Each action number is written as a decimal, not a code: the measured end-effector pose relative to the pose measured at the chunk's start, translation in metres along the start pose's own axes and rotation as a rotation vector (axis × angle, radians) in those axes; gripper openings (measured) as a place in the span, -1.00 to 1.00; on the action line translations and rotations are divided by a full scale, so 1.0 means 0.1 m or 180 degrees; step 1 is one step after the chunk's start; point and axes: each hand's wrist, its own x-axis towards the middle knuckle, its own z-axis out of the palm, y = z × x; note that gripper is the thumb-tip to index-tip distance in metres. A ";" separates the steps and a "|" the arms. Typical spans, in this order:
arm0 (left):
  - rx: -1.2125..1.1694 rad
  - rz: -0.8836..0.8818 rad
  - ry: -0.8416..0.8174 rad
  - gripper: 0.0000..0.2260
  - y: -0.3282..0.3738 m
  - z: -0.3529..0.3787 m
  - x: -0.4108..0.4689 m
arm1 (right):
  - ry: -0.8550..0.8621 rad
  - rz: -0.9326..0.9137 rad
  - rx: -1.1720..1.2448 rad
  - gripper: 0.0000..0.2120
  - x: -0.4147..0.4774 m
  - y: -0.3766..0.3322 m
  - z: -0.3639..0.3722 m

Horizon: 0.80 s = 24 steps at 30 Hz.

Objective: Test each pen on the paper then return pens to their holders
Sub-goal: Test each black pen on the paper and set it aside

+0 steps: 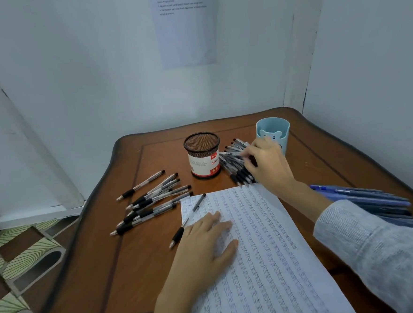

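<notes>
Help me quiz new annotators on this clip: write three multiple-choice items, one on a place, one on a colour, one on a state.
1. Where does the left hand lie?
A. flat on the paper
B. in a lap
C. against the wall

2. What colour is the bear cup?
A. red
B. light blue
C. yellow

3. How does the mesh holder stand?
A. tipped on its side
B. upright, crammed with pens
C. upright, no pens sticking out

Answers: A, its fingers are spread on the lined sheet; B, it is pale blue all round; C, its open rim shows only mesh.
</notes>
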 end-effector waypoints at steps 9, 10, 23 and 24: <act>-0.0171 0.0080 0.0139 -0.59 -0.02 0.04 -0.09 | -0.1835 0.0113 0.1799 -0.74 -0.12 -0.40 0.31; -0.0181 0.0080 0.0166 -0.59 -0.02 0.04 -0.08 | -0.1898 0.0092 0.1784 -0.74 -0.12 -0.41 0.35; -0.0050 0.0137 0.0252 -0.59 -0.06 0.08 -0.05 | -0.1831 0.0410 0.1977 -0.89 -0.16 -0.25 0.17; -0.0055 0.0132 0.0248 -0.59 -0.06 0.08 -0.05 | -0.1778 0.0494 0.2066 -0.89 -0.16 -0.22 0.11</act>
